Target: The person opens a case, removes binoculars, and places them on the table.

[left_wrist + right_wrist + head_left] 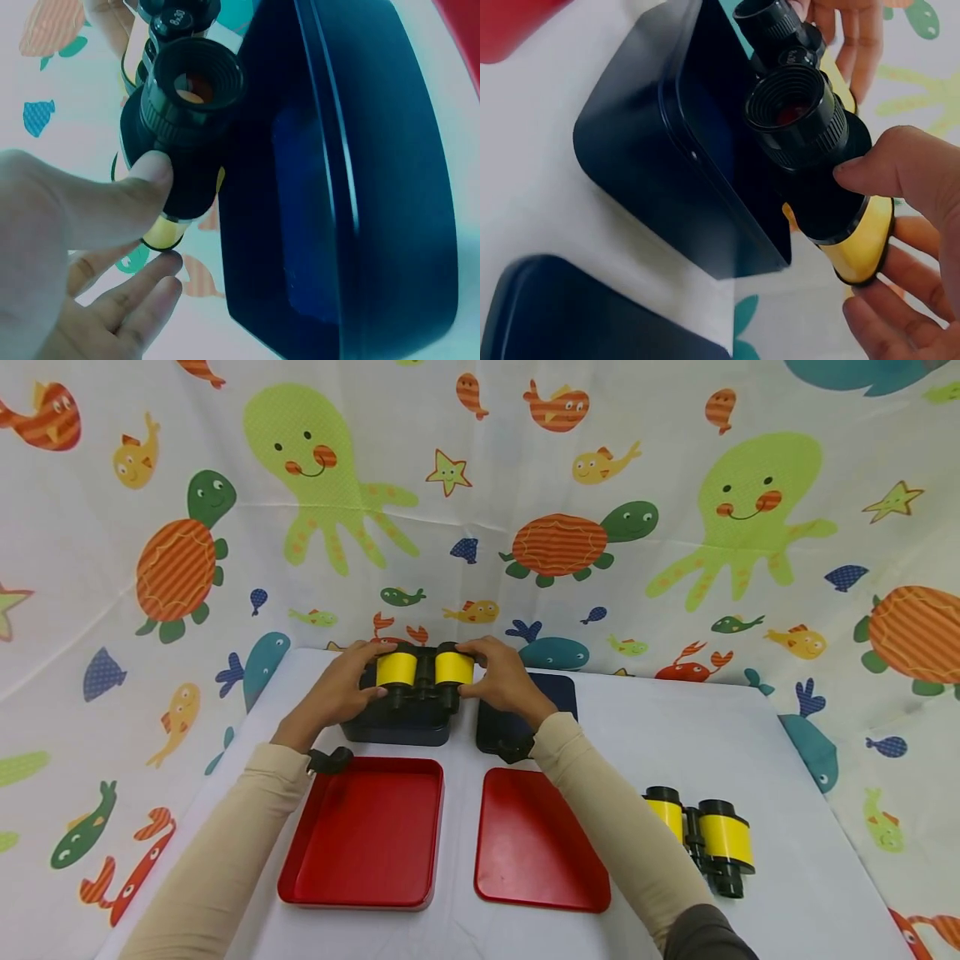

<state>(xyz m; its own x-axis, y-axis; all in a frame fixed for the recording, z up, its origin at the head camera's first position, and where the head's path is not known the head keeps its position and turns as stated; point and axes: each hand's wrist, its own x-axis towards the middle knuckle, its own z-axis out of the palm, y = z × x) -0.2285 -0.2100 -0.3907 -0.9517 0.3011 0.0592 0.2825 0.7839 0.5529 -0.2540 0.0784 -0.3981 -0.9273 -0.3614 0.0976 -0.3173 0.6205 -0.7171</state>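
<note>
A pair of yellow and black binoculars (435, 668) is gripped at both ends by my two hands, over the dark blue box (397, 733). My left hand (341, 687) holds the left barrel, its thumb (154, 169) on the black eyepiece end and its fingers at the far end. The right barrel is held the same way by my right hand (508, 681), with the thumb (859, 172) on the black housing. Both wrist views show the eyepieces beside the box's open top. Inside, the blue bottom (304, 225) shows bare.
The dark blue lid (558, 692) lies right of the box, partly behind my right wrist. Nearer stand an open red box (360, 897) and a flat red lid (525, 843). A second pair of yellow and black binoculars (726, 839) lies at right. A patterned curtain (450, 485) hangs behind.
</note>
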